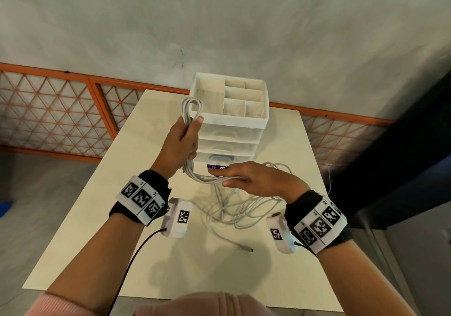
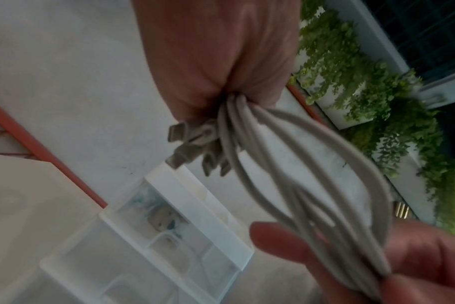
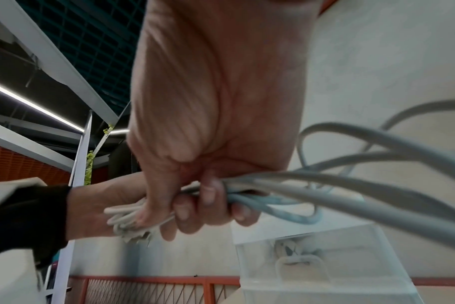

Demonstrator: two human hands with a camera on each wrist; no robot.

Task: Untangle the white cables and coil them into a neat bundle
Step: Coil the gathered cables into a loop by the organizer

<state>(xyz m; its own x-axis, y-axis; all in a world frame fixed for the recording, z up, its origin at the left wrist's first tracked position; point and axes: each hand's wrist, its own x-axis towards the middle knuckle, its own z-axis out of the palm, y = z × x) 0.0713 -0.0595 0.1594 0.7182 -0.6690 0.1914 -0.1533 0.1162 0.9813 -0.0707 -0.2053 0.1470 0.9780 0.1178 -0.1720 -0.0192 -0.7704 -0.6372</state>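
In the head view, the left hand (image 1: 181, 142) is raised above the table (image 1: 151, 254), its fingers curled round a gathered bunch of white cables (image 1: 191, 110); a loop stands up above the fist and more strands hang below it. These strands run across to the right hand (image 1: 253, 179), which is held flat with fingers nearly straight, the cables passing under them. The rest lies in loose loops on the table under the right hand, one plug end lying nearest the person. A white drawer unit (image 1: 230, 118) stands behind the hands, with open compartments on top.

In the left wrist view, the left hand (image 2: 221, 61) grips the cables (image 2: 299, 164) tightly; several plug ends stick out just below the fist. The strands sweep down to the fingers (image 2: 286, 240) of the other hand.

In the right wrist view, the right hand (image 3: 208, 102) shows its palm, fingers bent over the cables (image 3: 325, 185), which fan off to the right. The left hand (image 3: 112, 205) grips the bunch just beyond. A clear drawer (image 3: 325, 267) lies below.
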